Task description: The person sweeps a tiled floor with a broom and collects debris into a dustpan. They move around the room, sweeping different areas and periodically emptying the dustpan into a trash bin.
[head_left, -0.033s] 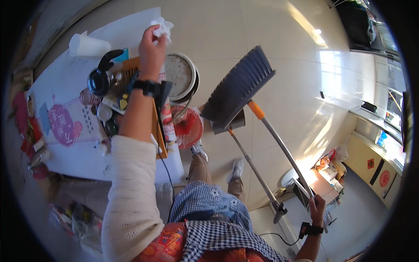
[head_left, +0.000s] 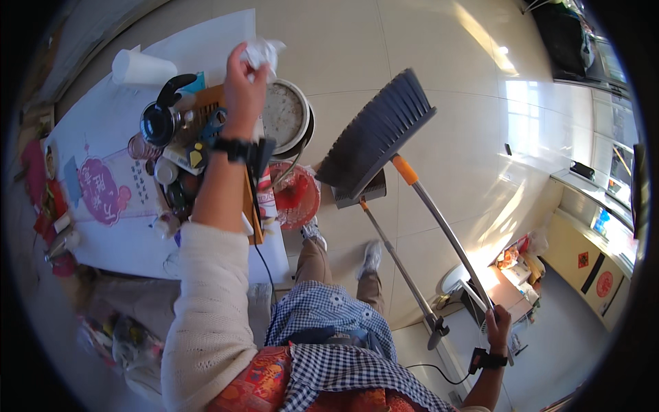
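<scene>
We find the person standing beside a cluttered white table (head_left: 123,233), both hands occupied. The left hand (head_left: 241,75) is raised over the far side of the table, its fingers closed round a crumpled white tissue (head_left: 264,49), which sticks out above the knuckles. The right hand (head_left: 495,324) is low at the person's side, fingers wrapped round the handles of a broom (head_left: 376,134) and a long-handled dustpan (head_left: 360,191); the grey bristle head stands up near the table's edge, with the dustpan tray just behind it.

As to progress, we judge the clearing to be at an early stage: one scrap of waste is picked up and in hand, not yet dropped anywhere, and the table is crowded. The tile floor (head_left: 425,55) in view shows no swept pile, and the dustpan's inside is hidden from us.

Containers noted: a round metal basin (head_left: 285,113) beneath the left wrist, seemingly empty with a stained bottom; a red bucket (head_left: 296,196) at the table's edge, lined with plastic, contents not legible; a wooden tray (head_left: 206,103) carrying a black kettle (head_left: 159,120) and small cups and jars; a white paper cup (head_left: 141,67) lying on its side, apart from the rest.
</scene>
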{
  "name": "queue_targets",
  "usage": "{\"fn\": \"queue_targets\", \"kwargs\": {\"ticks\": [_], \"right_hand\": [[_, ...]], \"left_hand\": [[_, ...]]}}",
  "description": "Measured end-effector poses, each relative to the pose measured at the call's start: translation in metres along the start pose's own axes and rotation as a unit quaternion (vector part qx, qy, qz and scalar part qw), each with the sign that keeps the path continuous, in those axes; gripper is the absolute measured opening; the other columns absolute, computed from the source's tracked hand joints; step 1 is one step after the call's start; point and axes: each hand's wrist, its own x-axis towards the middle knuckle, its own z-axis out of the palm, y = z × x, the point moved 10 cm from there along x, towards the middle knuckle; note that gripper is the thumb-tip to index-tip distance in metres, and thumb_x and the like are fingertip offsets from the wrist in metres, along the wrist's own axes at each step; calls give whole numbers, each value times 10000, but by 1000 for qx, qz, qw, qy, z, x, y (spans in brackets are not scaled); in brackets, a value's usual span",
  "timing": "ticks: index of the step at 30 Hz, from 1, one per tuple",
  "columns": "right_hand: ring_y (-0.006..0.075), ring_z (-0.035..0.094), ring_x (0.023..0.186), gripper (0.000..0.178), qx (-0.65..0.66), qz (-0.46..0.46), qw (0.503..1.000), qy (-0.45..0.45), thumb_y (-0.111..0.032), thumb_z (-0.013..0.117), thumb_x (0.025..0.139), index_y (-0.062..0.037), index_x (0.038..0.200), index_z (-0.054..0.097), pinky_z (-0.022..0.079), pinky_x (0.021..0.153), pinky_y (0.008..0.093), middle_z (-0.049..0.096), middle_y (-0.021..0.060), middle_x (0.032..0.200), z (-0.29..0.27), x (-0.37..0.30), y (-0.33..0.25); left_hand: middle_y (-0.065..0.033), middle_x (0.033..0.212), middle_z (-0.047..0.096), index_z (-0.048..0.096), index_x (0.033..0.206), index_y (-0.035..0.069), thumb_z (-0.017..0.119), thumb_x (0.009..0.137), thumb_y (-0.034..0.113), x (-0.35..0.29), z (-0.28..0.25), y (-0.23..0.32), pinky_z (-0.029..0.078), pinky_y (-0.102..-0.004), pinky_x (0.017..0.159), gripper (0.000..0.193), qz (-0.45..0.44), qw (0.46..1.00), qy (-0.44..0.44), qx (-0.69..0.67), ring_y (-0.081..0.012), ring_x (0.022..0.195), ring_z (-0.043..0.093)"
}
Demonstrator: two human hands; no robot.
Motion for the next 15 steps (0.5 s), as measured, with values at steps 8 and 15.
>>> {"fn": "queue_targets", "kwargs": {"ticks": [8, 15], "right_hand": [[49, 300, 526, 350, 53, -111, 992, -16, -210, 578, 835, -45, 586, 397, 225, 453, 255, 339, -49, 521, -6, 46, 27], [69, 236, 546, 438, 107, -145, 982, -48, -254, 567, 855, -61, 584, 282, 190, 461, 284, 262, -36, 541, -25, 43, 43]], "left_hand": [[-76, 901, 602, 545, 982, 5, 551, 850, 84, -168, -53, 0, 453, -268, 741, 154, -198, 980, 13, 18, -142, 825, 565], [-96, 1020, 590, 527, 1109, 25, 493, 914, 193, -227, -19, 26, 437, -345, 866, 259, -286, 945, -142, -62, -182, 982, 542]]}}
